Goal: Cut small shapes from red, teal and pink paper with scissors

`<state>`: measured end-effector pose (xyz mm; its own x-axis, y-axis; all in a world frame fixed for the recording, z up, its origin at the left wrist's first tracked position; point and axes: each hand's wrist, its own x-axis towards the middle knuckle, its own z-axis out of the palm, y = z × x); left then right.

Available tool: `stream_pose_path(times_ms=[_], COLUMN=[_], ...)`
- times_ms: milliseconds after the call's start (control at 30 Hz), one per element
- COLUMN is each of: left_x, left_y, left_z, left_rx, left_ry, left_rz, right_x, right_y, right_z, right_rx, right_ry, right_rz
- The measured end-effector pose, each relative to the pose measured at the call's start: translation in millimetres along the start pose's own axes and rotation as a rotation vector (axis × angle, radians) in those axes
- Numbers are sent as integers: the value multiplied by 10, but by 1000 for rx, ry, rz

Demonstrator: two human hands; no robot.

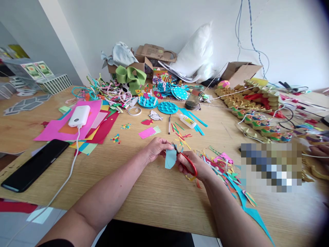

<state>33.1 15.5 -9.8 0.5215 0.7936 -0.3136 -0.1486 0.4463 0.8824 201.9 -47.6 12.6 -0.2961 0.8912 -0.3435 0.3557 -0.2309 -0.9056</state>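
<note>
Near the middle of the table, my left hand (157,150) pinches a small piece of light blue paper (169,159) by its upper edge. A faint curved line shows on the paper. My right hand (189,164) is closed round the red handles of a pair of scissors (191,165), whose dark blades lie at the paper's upper right edge. Colourful paper scraps (226,171) lie beside my right forearm. Beyond my hands are a pen (169,125), a white glue bottle (187,121), thin paper strips (183,135) and a pink paper piece (147,133).
At left lie stacked coloured papers (102,127) under a white power bank (79,116), its cable (73,164) running past a black phone (36,164). Blue discs (167,107), a jar (194,97) and pipe cleaners (110,91) stand behind. Egg cartons (239,94) and another person's hand (320,151) are right.
</note>
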Motion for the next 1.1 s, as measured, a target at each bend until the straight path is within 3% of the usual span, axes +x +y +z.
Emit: stream_pose_path(times_ms=[533, 1100], left_x=[-18, -6], left_y=[-1, -10], left_z=[44, 3], left_rx=[-106, -61], left_ry=[-24, -24], left_rz=[11, -12], right_x=[-12, -1], right_y=[-45, -16], right_z=[14, 5], right_rx=[23, -21], right_ry=[57, -16], right_rz=[39, -11])
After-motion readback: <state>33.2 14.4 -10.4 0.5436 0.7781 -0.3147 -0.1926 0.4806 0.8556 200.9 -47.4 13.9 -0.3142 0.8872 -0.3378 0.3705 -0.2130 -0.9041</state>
